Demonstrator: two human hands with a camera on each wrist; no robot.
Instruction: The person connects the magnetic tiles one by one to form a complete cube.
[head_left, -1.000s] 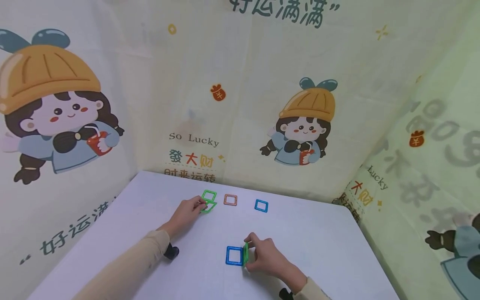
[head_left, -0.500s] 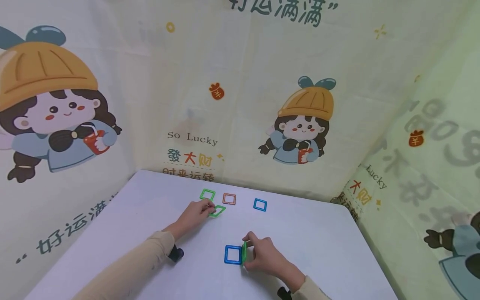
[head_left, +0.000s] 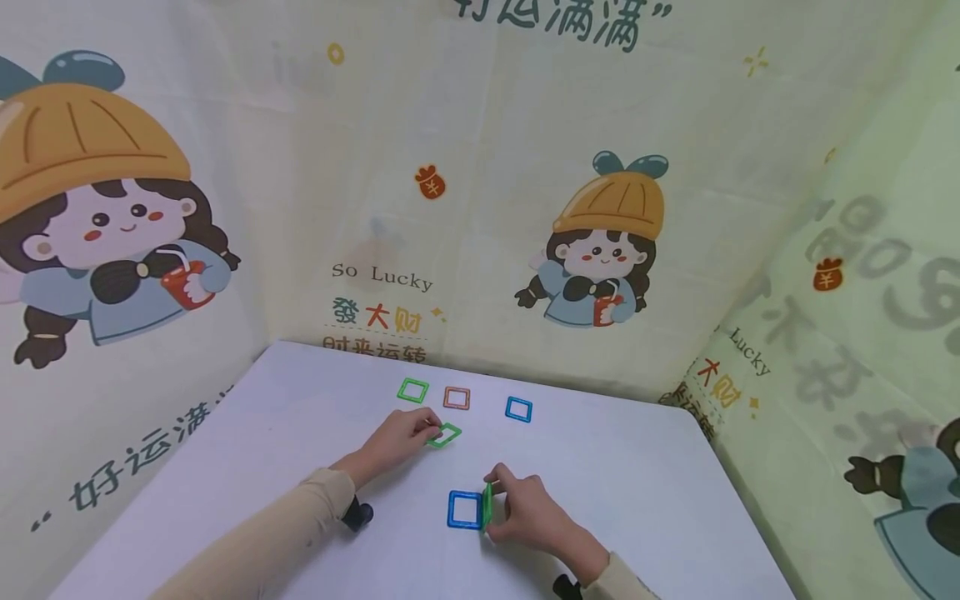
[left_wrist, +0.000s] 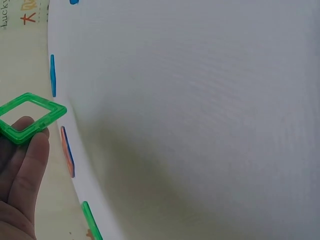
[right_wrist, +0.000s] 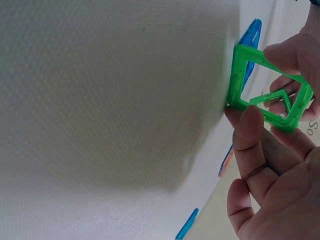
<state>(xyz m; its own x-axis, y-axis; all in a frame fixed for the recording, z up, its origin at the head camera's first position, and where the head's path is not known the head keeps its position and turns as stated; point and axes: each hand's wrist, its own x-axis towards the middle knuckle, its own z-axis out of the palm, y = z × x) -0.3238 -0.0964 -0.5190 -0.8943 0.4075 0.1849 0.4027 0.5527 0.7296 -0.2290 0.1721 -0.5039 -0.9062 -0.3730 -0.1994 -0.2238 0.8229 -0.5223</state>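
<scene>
My left hand point(head_left: 396, 440) pinches a green square magnetic tile point(left_wrist: 40, 125) by one side, tilted above the white table. Lower down, a blue square magnetic tile point(head_left: 451, 510) lies flat on the table. A second green magnetic tile point(right_wrist: 237, 75) stands upright along its right edge. My right hand point(head_left: 542, 518) holds that standing tile between thumb and fingers, which show at opposite sides of it in the right wrist view. Through its open middle, that view also shows the left hand with its tile.
Toward the table's far edge lie a green tile point(head_left: 409, 400), an orange tile point(head_left: 457, 408) and a blue tile point(head_left: 518, 420), spaced in a row. A printed cloth point(head_left: 465, 250) hangs behind the white table point(head_left: 637, 483) and at both sides.
My left hand has drawn its green tile away from the other green tile at the back, moving right and nearer. The right hand and its upright tile have stayed in place.
</scene>
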